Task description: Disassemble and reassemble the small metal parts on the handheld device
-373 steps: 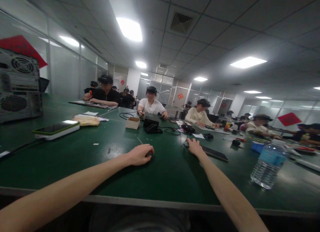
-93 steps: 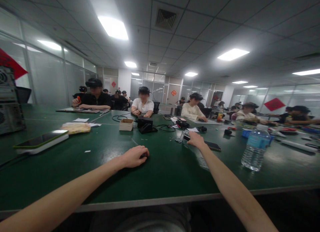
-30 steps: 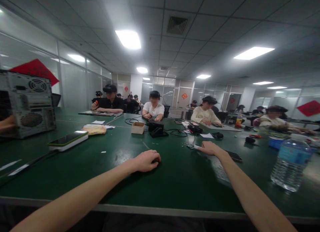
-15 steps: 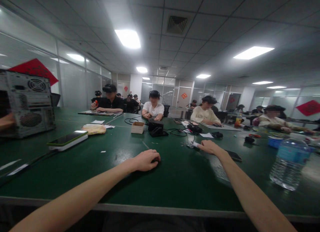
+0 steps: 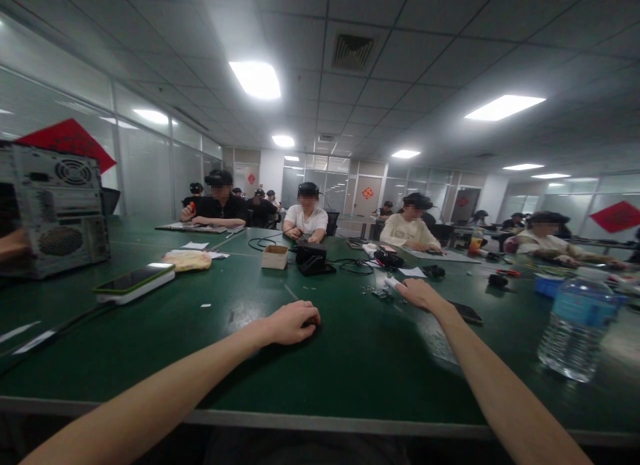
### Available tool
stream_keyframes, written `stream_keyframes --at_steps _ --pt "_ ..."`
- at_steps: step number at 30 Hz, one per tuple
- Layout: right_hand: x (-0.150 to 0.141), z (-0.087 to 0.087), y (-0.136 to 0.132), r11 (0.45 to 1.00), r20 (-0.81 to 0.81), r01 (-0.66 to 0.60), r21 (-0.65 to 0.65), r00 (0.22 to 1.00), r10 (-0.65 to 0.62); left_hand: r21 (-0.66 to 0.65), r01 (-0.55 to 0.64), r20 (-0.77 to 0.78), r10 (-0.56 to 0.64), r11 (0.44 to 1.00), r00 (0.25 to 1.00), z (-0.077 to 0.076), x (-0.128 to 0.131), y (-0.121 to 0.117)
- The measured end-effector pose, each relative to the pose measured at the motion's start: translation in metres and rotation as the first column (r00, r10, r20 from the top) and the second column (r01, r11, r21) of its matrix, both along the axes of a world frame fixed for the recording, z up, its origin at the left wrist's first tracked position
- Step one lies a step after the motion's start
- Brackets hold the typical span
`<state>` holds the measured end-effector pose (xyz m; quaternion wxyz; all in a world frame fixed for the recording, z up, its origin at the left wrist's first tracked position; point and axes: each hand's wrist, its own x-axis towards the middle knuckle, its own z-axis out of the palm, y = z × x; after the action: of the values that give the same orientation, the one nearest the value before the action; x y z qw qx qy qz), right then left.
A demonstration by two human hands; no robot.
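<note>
My left hand [image 5: 295, 321] rests on the green table [image 5: 320, 378], its fingers curled under; whatever they may hold is hidden from this angle. Further out to the right, my right hand [image 5: 420, 293] is closed on a small white piece [image 5: 393, 284], perhaps paper, that sticks out leftward from the fingertips. Just below and left of that piece lies a scatter of small shiny metal parts [image 5: 383, 293], too small to name. A dark phone-like slab [image 5: 467, 312] lies beside my right wrist.
A water bottle [image 5: 577, 328] stands at the right, near a blue tray [image 5: 546, 285]. Ahead are a small cardboard box [image 5: 275, 257] and a black device [image 5: 310, 257] with cables. A computer case [image 5: 65, 211] and a green-edged device [image 5: 135, 283] occupy the left. Several people sit beyond.
The white piece in my right hand has tilted up slightly, showing more of the small metal parts beneath it. My left hand has barely moved.
</note>
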<state>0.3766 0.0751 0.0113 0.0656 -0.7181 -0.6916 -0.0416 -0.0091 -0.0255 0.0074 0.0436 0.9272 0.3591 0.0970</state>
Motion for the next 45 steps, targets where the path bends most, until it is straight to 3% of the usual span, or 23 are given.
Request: stream_keyframes --at_steps 16,34,45 --pt "-0.0026 -0.0001 0.0014 0.998 0.062 -0.054 -0.006 0.997 0.055 0.015 0.004 -0.003 -0.004 1.000 1.000 -0.0061 -0.0010 0.0058" --pt "-0.0018 -0.0024 0.0022 0.996 0.028 -0.082 -0.028 0.996 0.082 0.011 0.011 0.005 -0.011 1.000 1.000 -0.0052 -0.0014 0.0050" --pt "0.0014 -0.0048 0.0070 0.998 0.015 -0.038 -0.056 0.999 0.039 0.024 0.011 -0.005 -0.011 1.000 1.000 -0.0049 -0.0005 0.0047"
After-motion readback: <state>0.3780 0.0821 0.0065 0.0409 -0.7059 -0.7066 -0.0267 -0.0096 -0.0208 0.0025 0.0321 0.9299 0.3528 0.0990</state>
